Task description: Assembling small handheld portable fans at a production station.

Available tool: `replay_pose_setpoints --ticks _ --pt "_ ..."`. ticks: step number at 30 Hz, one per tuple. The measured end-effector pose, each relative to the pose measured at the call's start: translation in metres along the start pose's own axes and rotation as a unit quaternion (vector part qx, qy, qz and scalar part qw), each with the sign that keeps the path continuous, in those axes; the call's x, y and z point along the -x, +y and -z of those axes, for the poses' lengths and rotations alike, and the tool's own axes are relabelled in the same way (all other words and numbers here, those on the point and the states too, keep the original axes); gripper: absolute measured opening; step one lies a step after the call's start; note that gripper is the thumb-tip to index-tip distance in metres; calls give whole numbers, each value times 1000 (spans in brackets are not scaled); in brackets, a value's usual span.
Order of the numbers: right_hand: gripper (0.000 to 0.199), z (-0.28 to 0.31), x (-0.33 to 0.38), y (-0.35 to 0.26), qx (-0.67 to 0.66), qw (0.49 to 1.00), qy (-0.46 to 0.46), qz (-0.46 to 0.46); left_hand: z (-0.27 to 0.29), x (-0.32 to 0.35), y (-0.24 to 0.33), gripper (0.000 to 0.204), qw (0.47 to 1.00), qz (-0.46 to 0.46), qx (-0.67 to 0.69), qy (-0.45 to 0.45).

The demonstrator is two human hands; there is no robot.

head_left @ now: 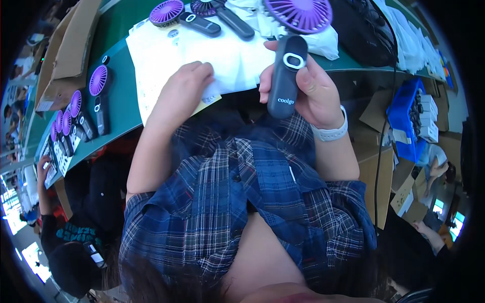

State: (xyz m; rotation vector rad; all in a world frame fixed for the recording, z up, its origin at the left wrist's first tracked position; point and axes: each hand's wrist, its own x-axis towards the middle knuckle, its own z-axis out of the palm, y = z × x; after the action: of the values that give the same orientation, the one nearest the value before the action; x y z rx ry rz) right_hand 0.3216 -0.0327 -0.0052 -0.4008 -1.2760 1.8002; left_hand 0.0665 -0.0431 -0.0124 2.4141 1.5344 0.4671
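Right hand (308, 86): fingers wrapped around the dark handle of a purple handheld fan (290, 55), held upright just off the near edge of the green bench (121, 106).
Left hand (184, 86): fingers curled, pinching the stack of white sheets (202, 50) at the bench's near edge.
Doing it well: judged best to keep the thumb off the ring button and the fan head above the sheets.
Edges: more fans (202, 17) lie at the far edge, a row (76, 116) toward the left end.
Open room: bare green strip left of the sheets.
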Motion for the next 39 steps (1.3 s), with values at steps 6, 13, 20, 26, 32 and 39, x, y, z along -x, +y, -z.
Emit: replay_pose_setpoints --ticks 6,13,20,26,32,39 --pt "59 8 -2 7 -27 998 -56 19 16 6 -25 20 968 130 183 109" --pt "57 6 -7 9 -36 998 -44 14 76 27 -59 26 761 -15 593 263" --pt "53 7 -4 15 -46 999 -22 10 32 15 1 26 989 -114 -54 79" --pt "50 5 -2 16 155 980 90 90 18 15 -9 15 997 30 -2 -76" --pt "54 6 3 14 525 805 202 188 24 9 -34 18 984 125 127 -27" --pt "61 4 4 12 541 792 236 155 62 13 -79 29 680 -8 685 260"
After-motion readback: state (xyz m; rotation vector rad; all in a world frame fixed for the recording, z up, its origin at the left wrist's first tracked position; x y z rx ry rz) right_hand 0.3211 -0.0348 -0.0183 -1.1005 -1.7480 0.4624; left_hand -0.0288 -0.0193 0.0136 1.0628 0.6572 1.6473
